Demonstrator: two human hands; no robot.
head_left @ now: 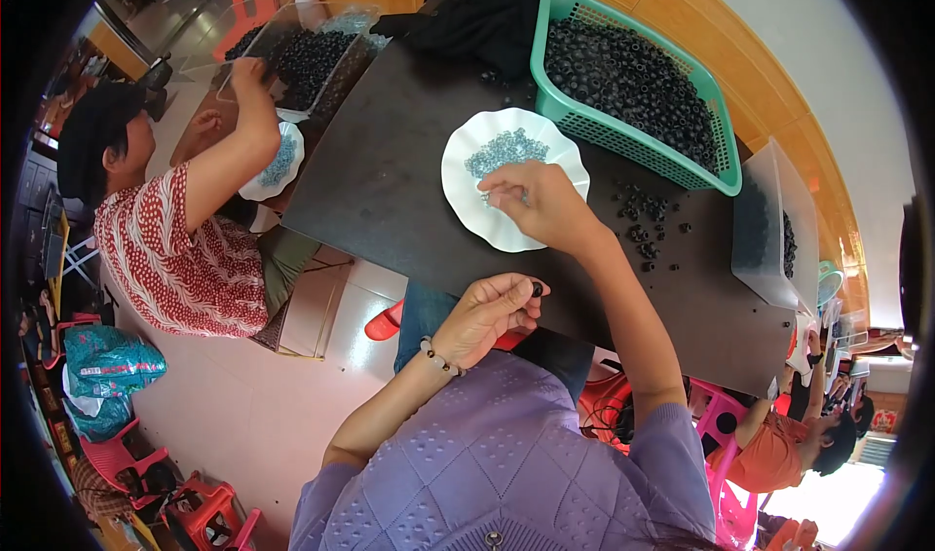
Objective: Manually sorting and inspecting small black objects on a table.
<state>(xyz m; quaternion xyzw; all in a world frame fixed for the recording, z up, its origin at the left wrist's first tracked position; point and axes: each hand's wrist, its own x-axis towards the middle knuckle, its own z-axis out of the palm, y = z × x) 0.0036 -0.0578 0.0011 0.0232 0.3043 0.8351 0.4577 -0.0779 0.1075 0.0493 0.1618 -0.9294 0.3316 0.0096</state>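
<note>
My left hand [487, 319], with a beaded bracelet on its wrist, is held before my body near the table edge. A small black round piece [537, 289] is pinched between its thumb and fingers. Over a white scalloped plate [463, 205] on the table, my right hand [545, 201] has its thumb and fingertips pressed together. Whatever those fingers hold, if anything, is too small to make out. Many small clear bluish pieces [506, 150] lie heaped on the plate, just beyond the right fingertips.
A green basket [633, 146] full of black pieces stands behind the plate. Loose black pieces [643, 225] lie to the right, near a clear plastic bin [765, 220]. On the left, a person in a red patterned shirt [180, 249] reaches into another bin beside a white plate [289, 176].
</note>
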